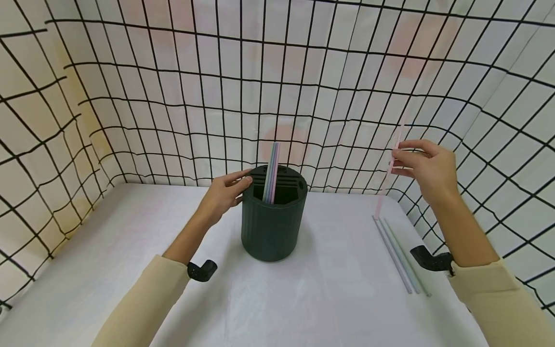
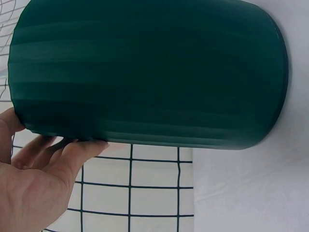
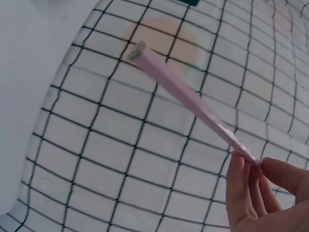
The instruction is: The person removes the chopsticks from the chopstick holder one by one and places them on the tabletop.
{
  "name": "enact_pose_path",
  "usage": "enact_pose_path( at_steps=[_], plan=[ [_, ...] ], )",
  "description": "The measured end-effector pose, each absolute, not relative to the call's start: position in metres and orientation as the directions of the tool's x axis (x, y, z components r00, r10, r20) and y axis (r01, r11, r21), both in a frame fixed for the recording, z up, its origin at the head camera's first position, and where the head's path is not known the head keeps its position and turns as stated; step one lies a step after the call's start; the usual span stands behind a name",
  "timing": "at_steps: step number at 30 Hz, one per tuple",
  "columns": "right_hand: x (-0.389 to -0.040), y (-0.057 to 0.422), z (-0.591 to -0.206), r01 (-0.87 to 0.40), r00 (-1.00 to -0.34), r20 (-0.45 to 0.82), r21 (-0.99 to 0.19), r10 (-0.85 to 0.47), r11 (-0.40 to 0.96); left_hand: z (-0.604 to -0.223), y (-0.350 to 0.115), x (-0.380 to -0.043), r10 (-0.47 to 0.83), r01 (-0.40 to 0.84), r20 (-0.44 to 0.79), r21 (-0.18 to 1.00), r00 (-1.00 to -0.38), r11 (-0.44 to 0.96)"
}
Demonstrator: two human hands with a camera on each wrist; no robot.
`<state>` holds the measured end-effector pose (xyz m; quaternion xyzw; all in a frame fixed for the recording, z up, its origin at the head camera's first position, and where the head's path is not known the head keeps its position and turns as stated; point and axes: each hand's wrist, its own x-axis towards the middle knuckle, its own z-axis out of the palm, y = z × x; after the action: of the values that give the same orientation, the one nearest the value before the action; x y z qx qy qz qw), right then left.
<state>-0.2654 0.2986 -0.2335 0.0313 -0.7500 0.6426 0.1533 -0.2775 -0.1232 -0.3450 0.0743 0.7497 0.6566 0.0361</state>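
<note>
A dark green ribbed pen holder (image 1: 273, 231) stands upright on the white table, with slots in its top. Slim pastel sticks (image 1: 271, 173) lean together in its front compartment. At the holder's left side, my left hand (image 1: 223, 195) rests against the upper edge; the left wrist view shows its fingers touching the ribbed wall (image 2: 145, 82). Off to the right, my right hand (image 1: 427, 166) pinches a slim pink stick (image 3: 188, 99) between thumb and fingertips. It is raised and tilted, its lower end above or near the loose sticks; contact cannot be told.
Loose pastel sticks (image 1: 401, 255) in lilac, pale blue and green lie side by side on the right of the white table (image 1: 347, 299). A black wire grid (image 1: 208, 96) rises along the back and both sides, close to the right hand.
</note>
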Motion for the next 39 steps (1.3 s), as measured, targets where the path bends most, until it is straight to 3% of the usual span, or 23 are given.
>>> enact_pose_path(
  at_steps=[6,21,28,39],
  plan=[
    [-0.269,0.329,-0.269,-0.097,-0.971,0.191,-0.864,0.144,0.493,-0.346,-0.124,-0.277,0.16,0.063,0.044,0.991,-0.986,0.119],
    [-0.278,0.37,-0.363,0.009,-0.993,0.06,-0.819,0.101,0.574,-0.347,-0.126,-0.278,0.165,0.074,0.055,0.991,-0.985,0.112],
    [-0.281,0.377,-0.404,0.105,-0.993,-0.059,-0.807,0.099,0.581,-0.347,-0.126,-0.278,0.175,0.086,0.068,0.992,-0.982,0.097],
    [-0.286,0.382,-0.439,0.175,-0.984,-0.119,-0.758,0.131,0.628,-0.347,-0.125,-0.279,0.167,0.076,0.059,0.992,-0.984,0.098]
  ],
)
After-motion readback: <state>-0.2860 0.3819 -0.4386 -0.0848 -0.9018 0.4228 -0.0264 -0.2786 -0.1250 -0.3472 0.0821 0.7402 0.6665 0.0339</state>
